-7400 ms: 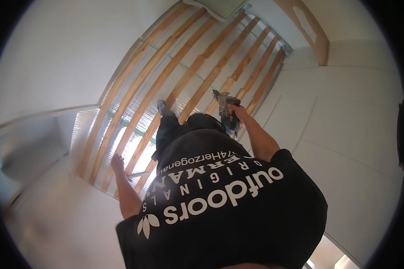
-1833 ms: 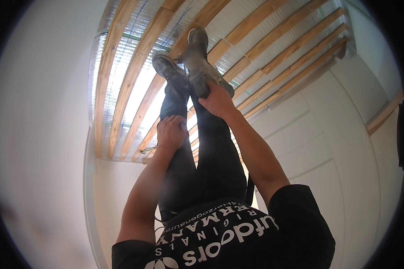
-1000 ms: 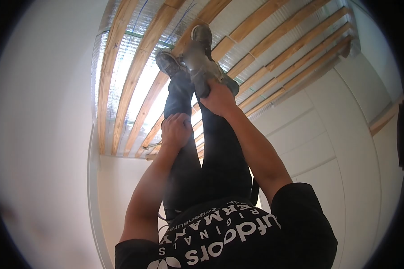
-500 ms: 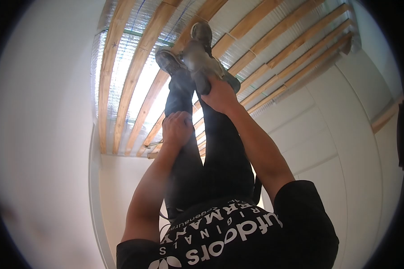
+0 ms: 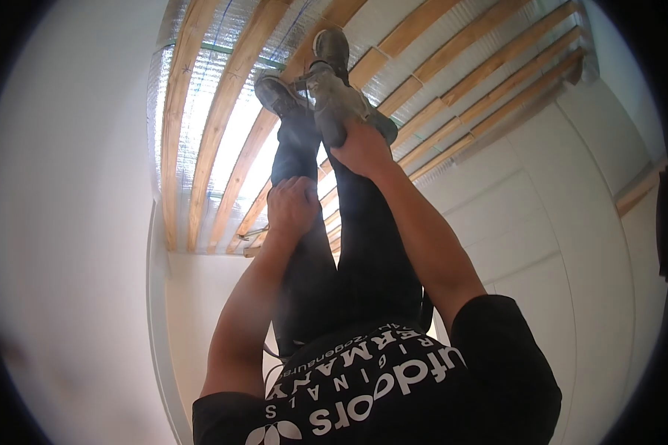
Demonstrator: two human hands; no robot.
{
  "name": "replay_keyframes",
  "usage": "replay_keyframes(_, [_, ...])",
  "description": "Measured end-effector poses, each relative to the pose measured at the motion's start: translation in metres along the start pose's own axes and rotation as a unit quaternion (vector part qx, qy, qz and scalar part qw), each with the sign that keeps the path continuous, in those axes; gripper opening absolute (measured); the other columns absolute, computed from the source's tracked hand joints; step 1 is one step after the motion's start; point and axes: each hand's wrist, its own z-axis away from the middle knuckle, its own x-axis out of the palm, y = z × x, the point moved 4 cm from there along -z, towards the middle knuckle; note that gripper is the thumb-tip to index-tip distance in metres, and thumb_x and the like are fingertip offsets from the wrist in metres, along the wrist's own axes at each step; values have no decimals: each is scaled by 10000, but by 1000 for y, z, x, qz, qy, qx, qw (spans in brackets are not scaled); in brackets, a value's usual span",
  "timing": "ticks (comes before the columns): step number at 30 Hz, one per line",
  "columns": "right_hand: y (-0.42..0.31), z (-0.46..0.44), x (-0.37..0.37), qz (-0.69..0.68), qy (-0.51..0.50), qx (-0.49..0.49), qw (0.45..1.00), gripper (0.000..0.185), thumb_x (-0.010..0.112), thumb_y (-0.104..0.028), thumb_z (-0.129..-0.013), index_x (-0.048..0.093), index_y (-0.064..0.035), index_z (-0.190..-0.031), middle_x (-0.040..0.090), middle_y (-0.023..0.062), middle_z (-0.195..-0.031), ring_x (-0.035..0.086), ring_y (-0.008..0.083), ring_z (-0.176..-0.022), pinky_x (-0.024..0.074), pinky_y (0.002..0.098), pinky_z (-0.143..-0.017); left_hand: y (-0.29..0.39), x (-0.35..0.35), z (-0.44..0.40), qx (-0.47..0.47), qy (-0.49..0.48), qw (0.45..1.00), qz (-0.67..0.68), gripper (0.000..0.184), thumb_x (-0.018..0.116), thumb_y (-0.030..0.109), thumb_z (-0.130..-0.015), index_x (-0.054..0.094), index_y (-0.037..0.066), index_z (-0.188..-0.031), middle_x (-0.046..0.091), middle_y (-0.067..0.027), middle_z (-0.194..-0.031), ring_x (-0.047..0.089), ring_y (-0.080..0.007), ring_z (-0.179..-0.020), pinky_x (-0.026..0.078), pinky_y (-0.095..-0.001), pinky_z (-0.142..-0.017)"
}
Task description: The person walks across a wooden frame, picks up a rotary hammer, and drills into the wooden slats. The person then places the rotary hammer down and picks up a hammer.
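My right hand (image 5: pixel 362 148) is closed around the handle of a dusty grey power tool (image 5: pixel 337 96). The tool is over the lower right leg and close to both shoes, and its far end meets a wooden batten (image 5: pixel 302 61) between them. My left hand (image 5: pixel 293 206) rests on my left leg around the knee, its fingers curled; whether anything is inside them is hidden. A grey shoe (image 5: pixel 275 93) stands to the left of the tool and the other shoe (image 5: pixel 332 49) just beyond it.
Several wooden battens (image 5: pixel 234 78) run over silvery foil (image 5: pixel 200 89) on the floor. A white panelled surface (image 5: pixel 527 222) is on the right and a pale wall (image 5: pixel 67 185) on the left. A small object (image 5: pixel 243 238) lies among the battens left of my legs.
Since the oldest frame, I have bent forward; the tool has come down beside the shoes and my left hand onto my leg. Over the last second, hands and tool have shifted only slightly up the view.
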Motion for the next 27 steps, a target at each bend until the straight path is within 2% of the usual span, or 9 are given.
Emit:
replay_keyframes(4, [-3,2,-1,4,59,-37,998,505,777,-331,-832,648,-51,-1232,742,268,-1058,693,474,-1062,560,529,-948,-2,-4,-7,-4,-4,1000,10,103,618,106,-873,717,112,-846,729,-120,-874,694,-367,-867,549,-510,-796])
replay_keyframes(7, [1,-2,2,-7,-7,10,1000,488,776,-317,-830,658,-36,-1211,737,273,-1079,687,474,-1074,554,532,-956,-2,-2,-4,-2,12,1000,-2,120,607,105,-881,716,108,-832,730,-119,-870,693,-368,-861,549,-512,-797])
replay_keyframes(10, [0,-3,4,-1,38,-26,999,480,778,-313,-829,658,-25,-1195,733,281,-1088,683,474,-1082,550,539,-952,-2,-6,-7,-7,-3,1000,6,130,602,112,-889,717,107,-828,730,-120,-870,693,-370,-860,550,-512,-805])
replay_keyframes(13, [1,0,2,-2,-15,-7,1000,507,782,-313,-822,650,-31,-1222,734,279,-1089,684,474,-1081,551,536,-956,-4,-1,-4,-5,-1,1000,-8,134,600,120,-895,718,108,-831,732,-120,-878,696,-369,-863,554,-508,-820])
replay_keyframes(16, [-7,-1,-9,-12,9,-29,999,498,785,-317,-821,654,-35,-1210,737,273,-1089,685,474,-1083,552,533,-960,-6,-2,-5,-22,0,1000,-4,133,605,130,-900,720,109,-837,734,-120,-887,697,-369,-869,557,-502,-828])
replay_keyframes(19, [1,-3,-1,12,27,-21,999,492,790,-318,-819,657,-46,-1207,738,271,-1091,686,474,-1081,556,530,-959,-7,-4,-4,5,3,1000,3,124,613,134,-896,723,109,-847,740,-117,-900,702,-362,-883,561,-494,-833])
replay_keyframes(25, [2,-3,-5,10,-11,-15,1000,494,800,-334,-820,655,-47,-1195,742,266,-1080,693,472,-1063,560,534,-953,-4,-4,-4,-1,11,1000,12,109,620,135,-888,723,110,-860,743,-122,-901,700,-364,-877,562,-488,-825])
replay_keyframes(27, [2,-4,-2,6,6,-15,1000,489,797,-333,-824,655,-42,-1190,744,266,-1069,697,472,-1053,561,536,-948,-4,-3,-4,-9,4,1000,4,115,618,136,-893,723,108,-856,742,-123,-898,699,-364,-874,561,-490,-826])
